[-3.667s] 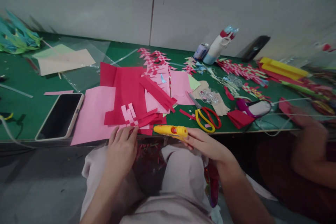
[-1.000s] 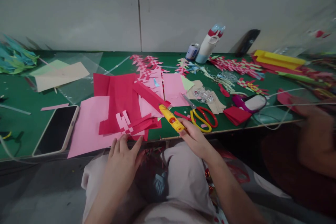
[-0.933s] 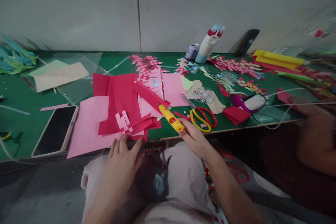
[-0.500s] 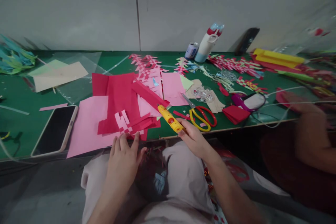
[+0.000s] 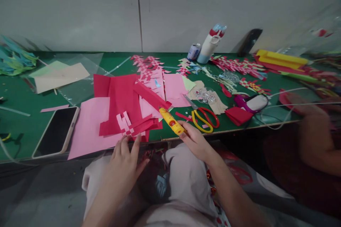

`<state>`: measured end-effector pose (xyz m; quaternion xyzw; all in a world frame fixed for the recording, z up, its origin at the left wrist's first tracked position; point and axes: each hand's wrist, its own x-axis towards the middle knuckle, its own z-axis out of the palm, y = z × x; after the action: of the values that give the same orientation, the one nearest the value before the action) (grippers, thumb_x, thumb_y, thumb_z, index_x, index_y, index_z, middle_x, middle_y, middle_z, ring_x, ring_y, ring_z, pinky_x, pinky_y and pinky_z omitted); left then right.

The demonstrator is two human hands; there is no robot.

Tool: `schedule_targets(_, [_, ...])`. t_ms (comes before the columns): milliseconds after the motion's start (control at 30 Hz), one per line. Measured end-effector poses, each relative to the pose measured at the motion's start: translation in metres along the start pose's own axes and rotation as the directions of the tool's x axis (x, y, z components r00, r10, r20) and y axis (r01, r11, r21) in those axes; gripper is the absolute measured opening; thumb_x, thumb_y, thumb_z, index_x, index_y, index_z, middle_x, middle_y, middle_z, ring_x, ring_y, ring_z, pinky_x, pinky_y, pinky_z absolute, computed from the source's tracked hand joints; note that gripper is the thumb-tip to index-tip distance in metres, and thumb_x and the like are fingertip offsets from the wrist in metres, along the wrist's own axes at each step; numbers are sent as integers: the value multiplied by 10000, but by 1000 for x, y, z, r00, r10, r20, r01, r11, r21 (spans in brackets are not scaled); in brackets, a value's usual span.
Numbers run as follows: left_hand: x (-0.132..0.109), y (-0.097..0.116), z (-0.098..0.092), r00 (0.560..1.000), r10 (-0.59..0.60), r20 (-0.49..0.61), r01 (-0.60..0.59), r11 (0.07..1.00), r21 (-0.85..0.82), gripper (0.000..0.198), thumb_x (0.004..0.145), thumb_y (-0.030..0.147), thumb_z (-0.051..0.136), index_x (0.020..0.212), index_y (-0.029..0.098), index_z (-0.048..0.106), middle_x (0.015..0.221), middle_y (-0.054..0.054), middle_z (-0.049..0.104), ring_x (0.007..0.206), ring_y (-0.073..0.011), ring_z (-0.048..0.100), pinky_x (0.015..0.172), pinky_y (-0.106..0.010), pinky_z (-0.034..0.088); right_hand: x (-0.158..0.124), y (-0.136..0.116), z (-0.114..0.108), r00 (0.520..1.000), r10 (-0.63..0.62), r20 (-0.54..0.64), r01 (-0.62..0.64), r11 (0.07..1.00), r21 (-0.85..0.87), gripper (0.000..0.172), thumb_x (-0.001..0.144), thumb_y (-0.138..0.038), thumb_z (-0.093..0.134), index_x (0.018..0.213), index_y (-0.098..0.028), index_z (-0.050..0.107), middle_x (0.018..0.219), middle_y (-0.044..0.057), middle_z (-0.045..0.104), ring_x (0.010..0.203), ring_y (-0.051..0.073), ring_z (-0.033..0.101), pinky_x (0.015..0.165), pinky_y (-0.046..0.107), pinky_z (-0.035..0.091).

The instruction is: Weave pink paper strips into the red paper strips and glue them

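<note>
In my right hand (image 5: 193,138) is a yellow utility knife (image 5: 170,121) with a reddish slider, its far end by a folded red paper strip (image 5: 153,96). My left hand (image 5: 126,159) is open at the table's front edge, fingers spread. Its fingertips are at the lower end of a woven pink-and-red paper piece (image 5: 125,122); whether they touch it I cannot tell. That piece lies on red paper sheets (image 5: 121,95), with a pink sheet (image 5: 90,127) partly under them. Scissors (image 5: 204,117) with yellow and red handles lie to the right of the knife.
A phone (image 5: 56,133) lies at the left. A bottle (image 5: 211,45) and a can (image 5: 193,52) stand by the wall. Woven paper strips (image 5: 239,66) lie further back. At the right are white cables (image 5: 290,106) and another person's arm (image 5: 317,127).
My left hand has shifted slightly, its thumb spreading further out to the right. The utility knife in my right hand has moved slightly to the left.
</note>
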<state>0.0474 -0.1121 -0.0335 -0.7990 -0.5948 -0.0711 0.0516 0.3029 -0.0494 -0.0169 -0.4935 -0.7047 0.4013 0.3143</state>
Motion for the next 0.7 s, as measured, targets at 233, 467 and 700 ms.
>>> schedule_targets(233, [18, 14, -5, 988, -148, 33, 141, 977, 161, 518, 899, 456, 438, 1322, 172, 531, 1038, -177, 566, 946, -291, 541, 845, -455, 464, 1, 3, 2, 1000, -4, 0, 4, 1000, -7, 400, 937, -445, 413, 1210, -168, 505, 1113, 107, 616, 982, 219, 588, 857, 326, 466])
schedule_targets(467, [7, 6, -11, 995, -62, 80, 59, 997, 39, 434, 887, 460, 460, 1299, 349, 539, 1188, -148, 514, 1050, -296, 510, 864, -455, 463, 1, 5, 3, 1000, -5, 0, 5, 1000, -5, 390, 939, -431, 414, 1211, -167, 507, 1139, 113, 613, 1016, 229, 583, 875, 342, 464])
schedule_targets(700, [8, 6, -6, 999, -45, 26, 43, 995, 87, 675, 880, 525, 431, 1395, 91, 416, 1099, -213, 557, 1051, -325, 517, 923, -490, 431, 0, 4, 4, 1000, 0, 15, 0, 1000, -5, 398, 937, -433, 416, 1224, -168, 490, 1147, 114, 606, 1031, 229, 577, 887, 344, 457])
